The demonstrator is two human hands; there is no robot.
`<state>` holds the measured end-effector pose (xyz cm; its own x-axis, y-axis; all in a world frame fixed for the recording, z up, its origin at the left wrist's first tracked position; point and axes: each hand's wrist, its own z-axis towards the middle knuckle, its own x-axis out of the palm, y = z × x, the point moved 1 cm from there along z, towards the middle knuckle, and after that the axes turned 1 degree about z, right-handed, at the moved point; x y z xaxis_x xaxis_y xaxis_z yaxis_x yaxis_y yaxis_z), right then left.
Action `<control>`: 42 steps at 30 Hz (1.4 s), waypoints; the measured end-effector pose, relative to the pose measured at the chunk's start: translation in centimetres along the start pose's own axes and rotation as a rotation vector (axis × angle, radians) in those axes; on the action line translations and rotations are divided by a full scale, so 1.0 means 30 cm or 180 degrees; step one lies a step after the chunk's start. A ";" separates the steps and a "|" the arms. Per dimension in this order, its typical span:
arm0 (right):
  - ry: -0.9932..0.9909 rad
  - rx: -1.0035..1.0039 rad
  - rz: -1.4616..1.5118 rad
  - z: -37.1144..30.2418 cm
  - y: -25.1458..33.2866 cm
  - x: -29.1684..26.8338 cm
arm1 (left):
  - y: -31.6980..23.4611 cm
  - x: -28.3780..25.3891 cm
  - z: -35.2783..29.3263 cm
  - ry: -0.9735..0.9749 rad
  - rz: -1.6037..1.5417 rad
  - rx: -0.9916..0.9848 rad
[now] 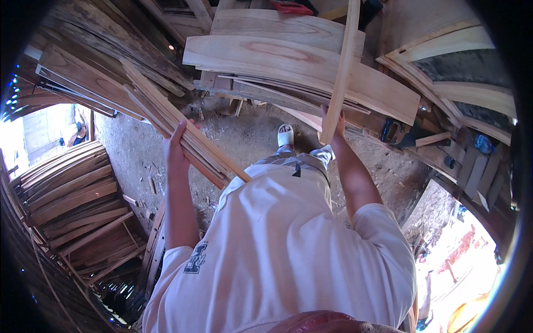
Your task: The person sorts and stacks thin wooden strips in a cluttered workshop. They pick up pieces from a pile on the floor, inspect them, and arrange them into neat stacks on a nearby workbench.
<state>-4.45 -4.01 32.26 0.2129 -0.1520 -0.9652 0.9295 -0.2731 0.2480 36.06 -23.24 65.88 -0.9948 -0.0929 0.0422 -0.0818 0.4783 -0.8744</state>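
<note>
My left hand [177,145] is closed around a bundle of thin wooden strips [194,143], which slants from the upper left down to the front of my shirt. The thumb lies over the near side of the bundle. In my right hand [337,123] is one long pale wooden batten [342,72], gripped near its lower end. It rises steeply past the top edge of the view, crossing in front of a wide board [266,53] on the workbench. Part of the right hand's fingers is hidden behind the batten.
A handsaw [401,135] lies at the bench's right end, and a red tool [293,6] sits at its back. Stacked planks [72,194] fill the left side. Framed wooden panels [461,44] lean at the right. Wood scraps litter the dirt floor [244,139].
</note>
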 end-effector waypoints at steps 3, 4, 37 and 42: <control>0.0210 0.0337 0.0017 0.055 -0.008 -0.003 | 0.007 -0.037 -0.004 -0.0068 -0.0118 -0.0134; 0.0187 0.0386 -0.0023 0.067 -0.017 -0.003 | 0.010 -0.049 -0.004 -0.0066 -0.0179 -0.0221; 0.0114 -0.0296 0.1034 0.099 -0.086 0.084 | 0.007 -0.015 0.042 -0.0128 0.0096 -0.0196; 0.0161 0.0297 0.1748 0.075 -0.107 0.202 | 0.003 0.005 0.040 -0.0123 0.0082 -0.0263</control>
<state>-6.84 -6.19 25.80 0.6745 -0.2506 -0.6944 0.6479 -0.2499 0.7196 35.97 -24.25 65.22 -0.9937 -0.1125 0.0001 -0.0625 0.5513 -0.8320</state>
